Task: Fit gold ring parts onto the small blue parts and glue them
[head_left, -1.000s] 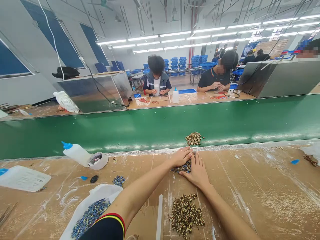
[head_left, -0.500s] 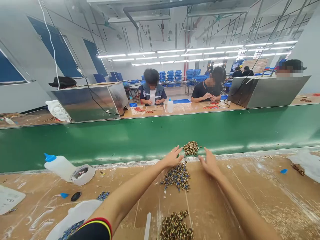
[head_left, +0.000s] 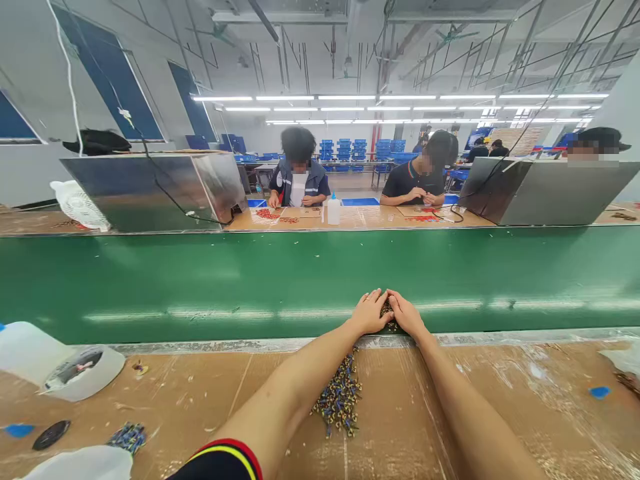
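Observation:
On the green belt, near its front edge, a pile of small gold-and-dark parts [head_left: 387, 308] lies between my two hands. My left hand [head_left: 369, 311] curves round its left side. My right hand [head_left: 406, 313] curves round the right side, and the fingertips of both meet or nearly meet at the far end. Together they are closed about the pile and hide most of it. Below my left forearm, on the brown work surface [head_left: 400, 400], lies a heap of small blue-and-gold parts [head_left: 341, 393], partly covered by the arm.
At left stand a white bottle [head_left: 27, 353] and a round white container [head_left: 93, 377], with a black disc [head_left: 51, 435] and blue-grey parts [head_left: 127, 437] nearby. Across the green belt [head_left: 225, 273], co-workers sit between metal boxes [head_left: 145, 193]. A blue scrap [head_left: 599, 393] lies at right.
My hands have come in from both sides and closed about the pile on the belt. The view has shifted, and the nearer dark heap has left the frame.

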### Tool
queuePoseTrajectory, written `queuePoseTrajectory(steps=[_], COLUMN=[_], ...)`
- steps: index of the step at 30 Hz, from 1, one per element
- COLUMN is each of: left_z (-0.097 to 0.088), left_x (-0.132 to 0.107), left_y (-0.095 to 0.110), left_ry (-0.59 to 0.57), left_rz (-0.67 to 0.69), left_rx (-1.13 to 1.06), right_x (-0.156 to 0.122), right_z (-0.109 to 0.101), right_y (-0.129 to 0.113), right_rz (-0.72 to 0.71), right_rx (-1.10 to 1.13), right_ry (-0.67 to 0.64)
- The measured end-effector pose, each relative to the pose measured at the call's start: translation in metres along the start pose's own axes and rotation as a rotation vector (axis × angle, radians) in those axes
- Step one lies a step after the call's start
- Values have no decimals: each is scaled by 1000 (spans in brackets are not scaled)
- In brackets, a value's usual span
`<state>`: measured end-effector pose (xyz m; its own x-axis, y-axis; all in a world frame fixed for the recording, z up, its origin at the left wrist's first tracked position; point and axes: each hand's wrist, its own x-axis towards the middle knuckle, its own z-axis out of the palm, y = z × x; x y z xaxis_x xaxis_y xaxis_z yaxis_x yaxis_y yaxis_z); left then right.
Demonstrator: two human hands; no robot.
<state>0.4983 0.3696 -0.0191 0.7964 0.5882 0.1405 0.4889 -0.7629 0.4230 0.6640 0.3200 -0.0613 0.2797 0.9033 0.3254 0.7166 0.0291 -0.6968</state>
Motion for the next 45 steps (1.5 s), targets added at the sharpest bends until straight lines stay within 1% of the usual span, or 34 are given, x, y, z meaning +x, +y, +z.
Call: queuePoseTrajectory(steps=[3, 5, 8, 11, 14, 17, 21, 24, 26, 28, 30, 34, 36, 37, 39, 43, 45], left_z=[17, 26, 34, 37, 36, 34, 35, 36, 35, 30, 23, 7, 5, 7, 14, 35, 40], left_x=[11, 11, 4, -10, -28, -51, -92, -125, -142, -150, -150, -134, -129, -128, -129, -135, -139], left_y=[23, 40, 62, 78, 92, 106, 127, 144, 154, 158, 156, 131, 119, 116, 117, 136, 143], left_ry=[86, 121, 119, 104, 114, 140, 153, 154, 152, 138, 119, 123, 129, 126, 111, 61, 46], left_rz=[-7, -17, -14, -12, -21, -14, 42, 83, 111, 139, 146, 66, 42, 42, 57, 107, 117], left_rx=[-43, -83, -150, -203, -234, -255, -287, -304, -311, -316, -316, -295, -285, -281, -272, -261, -255], right_x=[-11, -25, -50, -76, -101, -126, -167, -197, -212, -223, -232, -241, -240, -239, -235, -233, -237], right_z=[-5, -9, -18, -26, -31, -32, -34, -40, -45, -50, -55, -59, -58, -58, -56, -52, -51], right_y=[3, 3, 1, -4, -12, -21, -34, -42, -44, -46, -46, -45, -46, -46, -48, -56, -62], right_rz=[30, 64, 108, 101, 90, 94, 96, 106, 113, 118, 126, 155, 168, 169, 156, 120, 119], right_rx=[21, 19, 8, 10, 18, 35, 75, 113, 142, 170, 189, 172, 141, 125, 93, 36, 7], right_ry=[14, 53, 123, 166, 207, 253, 279, 276, 271, 270, 274, 292, 302, 302, 282, 229, 226])
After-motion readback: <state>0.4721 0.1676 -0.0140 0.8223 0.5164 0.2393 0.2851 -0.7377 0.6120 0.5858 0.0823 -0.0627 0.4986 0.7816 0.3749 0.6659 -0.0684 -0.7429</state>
